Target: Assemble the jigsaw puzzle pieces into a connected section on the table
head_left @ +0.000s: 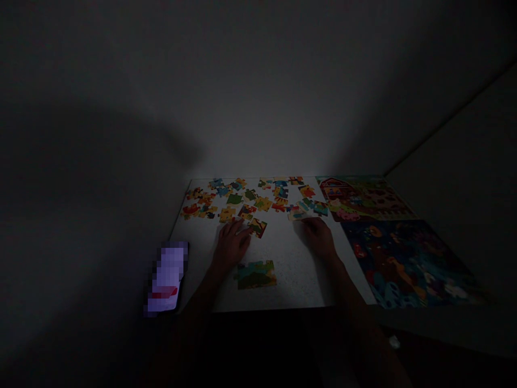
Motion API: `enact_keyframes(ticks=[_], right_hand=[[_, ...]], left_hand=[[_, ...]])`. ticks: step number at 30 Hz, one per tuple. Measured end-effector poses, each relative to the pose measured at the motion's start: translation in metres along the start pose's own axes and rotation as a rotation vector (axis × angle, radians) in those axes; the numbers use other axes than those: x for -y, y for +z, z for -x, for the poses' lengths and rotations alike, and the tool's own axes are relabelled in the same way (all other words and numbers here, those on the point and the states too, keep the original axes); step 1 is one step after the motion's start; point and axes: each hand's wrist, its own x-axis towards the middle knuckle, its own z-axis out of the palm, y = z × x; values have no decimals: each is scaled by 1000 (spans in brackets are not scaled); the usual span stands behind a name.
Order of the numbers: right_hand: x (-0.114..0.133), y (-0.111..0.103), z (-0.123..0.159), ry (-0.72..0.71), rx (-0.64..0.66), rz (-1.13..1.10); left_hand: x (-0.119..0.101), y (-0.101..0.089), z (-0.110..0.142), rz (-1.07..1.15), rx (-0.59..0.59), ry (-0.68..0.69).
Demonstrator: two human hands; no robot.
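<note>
In the dim head view, my left hand (232,240) lies on the white table with its fingers stretched out. Its fingertips reach the lower edge of the loose puzzle pieces, and its thumb is beside a green and brown puzzle piece (258,227). My right hand (320,235) is farther right, fingers drawn together at the edge of a pale puzzle piece (297,215), which they seem to pinch. Nearer me, between the forearms, a few joined pieces form a green and blue puzzle section (256,275). Dark light blurs the finger details.
Several loose puzzle pieces (234,199) are scattered along the back of the table (299,280). On the right lie a farm picture puzzle (363,199) and a dark blue picture puzzle (404,264). A lit phone (167,277) is at the left edge. Walls rise behind.
</note>
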Motion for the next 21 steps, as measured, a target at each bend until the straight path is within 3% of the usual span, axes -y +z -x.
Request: enact_keyframes(ticks=[10,21], right_hand=[[-4,2,-1,17,-18,-7],[-1,1,-2,-27,-31,62]], left_hand=[[2,2,-1,87,-93,71],[4,4,0,88,-176,46]])
